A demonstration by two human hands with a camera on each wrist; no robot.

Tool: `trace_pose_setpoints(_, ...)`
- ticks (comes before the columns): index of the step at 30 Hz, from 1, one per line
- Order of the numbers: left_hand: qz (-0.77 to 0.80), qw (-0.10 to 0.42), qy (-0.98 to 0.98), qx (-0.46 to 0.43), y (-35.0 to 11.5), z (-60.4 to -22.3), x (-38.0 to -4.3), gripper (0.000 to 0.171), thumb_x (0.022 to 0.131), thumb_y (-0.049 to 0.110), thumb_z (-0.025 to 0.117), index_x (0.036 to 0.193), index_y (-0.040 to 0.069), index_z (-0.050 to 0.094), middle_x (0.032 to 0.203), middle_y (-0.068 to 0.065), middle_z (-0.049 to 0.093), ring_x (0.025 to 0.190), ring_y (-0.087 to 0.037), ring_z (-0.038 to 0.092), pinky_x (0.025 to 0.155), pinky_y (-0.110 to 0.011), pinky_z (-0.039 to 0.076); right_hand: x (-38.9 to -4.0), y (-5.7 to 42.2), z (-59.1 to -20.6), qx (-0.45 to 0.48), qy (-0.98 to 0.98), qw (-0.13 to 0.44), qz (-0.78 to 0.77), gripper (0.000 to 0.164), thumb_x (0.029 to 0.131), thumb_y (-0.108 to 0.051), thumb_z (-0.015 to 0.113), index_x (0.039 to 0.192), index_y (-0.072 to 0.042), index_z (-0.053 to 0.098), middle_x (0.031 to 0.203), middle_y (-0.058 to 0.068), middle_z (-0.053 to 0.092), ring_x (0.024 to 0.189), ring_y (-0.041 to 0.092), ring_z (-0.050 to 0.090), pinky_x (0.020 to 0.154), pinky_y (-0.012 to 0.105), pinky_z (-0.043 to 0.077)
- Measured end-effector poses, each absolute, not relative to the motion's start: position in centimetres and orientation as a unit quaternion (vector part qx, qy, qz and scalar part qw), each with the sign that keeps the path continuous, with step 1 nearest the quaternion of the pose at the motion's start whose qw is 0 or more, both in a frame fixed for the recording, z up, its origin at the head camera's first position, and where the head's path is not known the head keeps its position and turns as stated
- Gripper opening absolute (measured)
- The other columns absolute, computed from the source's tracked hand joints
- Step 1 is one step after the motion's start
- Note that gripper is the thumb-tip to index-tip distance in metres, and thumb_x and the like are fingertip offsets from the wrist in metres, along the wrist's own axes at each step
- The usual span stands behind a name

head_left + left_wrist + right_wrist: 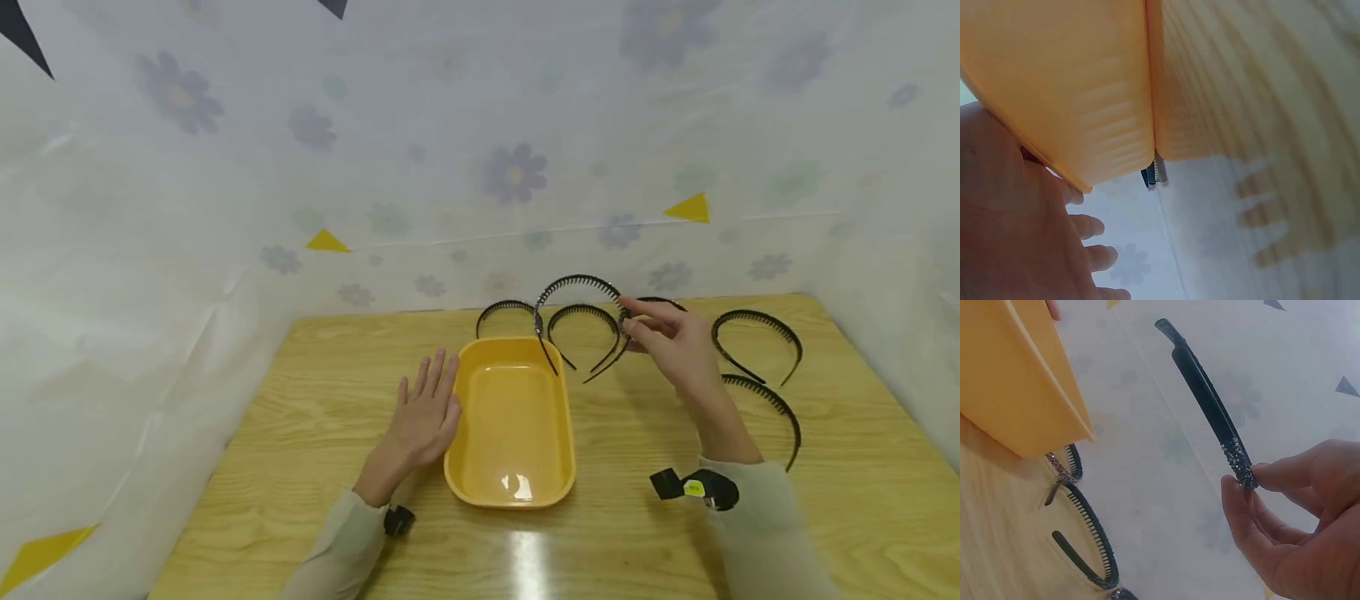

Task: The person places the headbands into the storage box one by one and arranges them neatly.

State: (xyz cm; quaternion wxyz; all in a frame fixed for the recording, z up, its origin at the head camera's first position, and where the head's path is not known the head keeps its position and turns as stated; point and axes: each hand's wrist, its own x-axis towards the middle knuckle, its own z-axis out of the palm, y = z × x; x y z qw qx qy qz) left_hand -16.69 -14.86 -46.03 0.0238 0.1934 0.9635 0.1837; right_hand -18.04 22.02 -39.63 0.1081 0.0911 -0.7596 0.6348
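Note:
Between thumb and fingers, my right hand [675,346] pinches a black toothed headband [576,277] by its right side, raised above the table near the tray's far right corner. In the right wrist view that headband [1204,387] shows a sparkly stone-covered section at the fingertips. My left hand [423,417] rests against the left side of a yellow rectangular tray [567,467], its fingers straight. From the left wrist view, the left palm [1016,225] lies along the tray's outer wall [1072,94]. Nothing lies in the tray.
More black headbands lie on the wooden table [315,467]: one behind the tray [510,305], one behind the held headband [583,309], one partly behind the right hand [660,301], and two at the right, far [757,315] and near [787,412]. A flower-patterned sheet [450,167] hangs behind.

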Motion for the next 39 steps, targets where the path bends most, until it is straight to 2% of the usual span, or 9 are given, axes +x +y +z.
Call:
trace_pose_setpoints(6,0.184,0.020,0.963,0.195,-14.9,-45.9,-16.4,0.060,0.112,0.030,0.022,0.166,0.014,0.002,0.171,-0.006,-0.008,0.157,-0.032,-0.005,0.120,-0.067,0.002,-18.1,20.7,-40.3,0.109,-0.776,0.121,0.609,0.036,0.100,-0.006,0.066,0.135,0.003,0.066,0.133,0.017,0.062,0.103,0.013,0.067,0.082,0.026,0.059)
trace_pose_setpoints(11,0.187,0.013,0.963,0.196,-14.7,-46.0,-16.4,0.060,0.112,0.031,0.021,0.167,0.011,0.006,0.171,-0.007,-0.006,0.157,-0.036,0.001,0.120,-0.067,0.004,-18.0,20.1,-40.5,0.104,-0.807,0.123,0.568,0.035,0.099,-0.012,0.069,0.133,-0.003,0.069,0.130,0.018,0.067,0.098,0.006,0.066,0.080,0.016,0.054)
trace_pose_setpoints(18,0.179,0.010,0.964,0.195,-14.8,-46.1,-16.3,0.060,0.112,0.031,0.022,0.167,0.011,0.008,0.172,-0.007,-0.002,0.157,-0.037,0.002,0.120,-0.068,0.004,-17.8,19.2,-41.0,0.105,-0.816,0.131,0.553,0.032,0.097,-0.008,0.072,0.129,-0.004,0.073,0.127,0.018,0.069,0.095,0.003,0.068,0.081,0.014,0.054)
trace_pose_setpoints(23,0.167,0.005,0.968,0.188,-14.7,-45.9,-16.1,0.059,0.112,0.033,0.019,0.167,0.013,0.007,0.172,-0.002,0.001,0.157,-0.031,-0.002,0.120,-0.066,0.005,-18.0,18.4,-41.4,0.117,-0.828,0.141,0.530,0.030,0.096,-0.008,0.073,0.125,-0.006,0.075,0.125,0.015,0.071,0.097,0.016,0.071,0.077,0.013,0.054)
trace_pose_setpoints(27,0.158,-0.004,0.970,0.183,-14.6,-45.9,-15.8,0.059,0.112,0.033,0.020,0.167,0.012,0.008,0.172,-0.002,0.003,0.157,-0.029,-0.004,0.120,-0.066,0.006,-18.1,17.9,-41.7,0.133,-0.834,0.153,0.513,0.028,0.094,-0.002,0.073,0.122,-0.002,0.076,0.119,0.017,0.073,0.095,0.031,0.072,0.074,0.012,0.053)
trace_pose_setpoints(33,0.150,-0.005,0.972,0.178,-14.3,-46.0,-15.7,0.059,0.112,0.032,0.020,0.167,0.013,0.008,0.172,-0.003,0.006,0.157,-0.028,-0.004,0.121,-0.064,0.006,-18.0,17.2,-42.2,0.139,-0.845,0.159,0.491,0.026,0.093,0.001,0.073,0.119,0.000,0.077,0.116,0.017,0.073,0.094,0.033,0.073,0.074,0.012,0.053)
trace_pose_setpoints(39,0.151,-0.012,0.973,0.176,-14.1,-45.9,-15.6,0.059,0.112,0.029,0.023,0.166,0.010,0.012,0.172,-0.005,0.008,0.157,-0.030,-0.002,0.121,-0.065,0.007,-17.5,16.1,-42.3,0.147,-0.863,0.160,0.456,0.025,0.092,-0.001,0.074,0.117,-0.002,0.078,0.114,0.016,0.073,0.087,0.029,0.071,0.071,0.022,0.055)
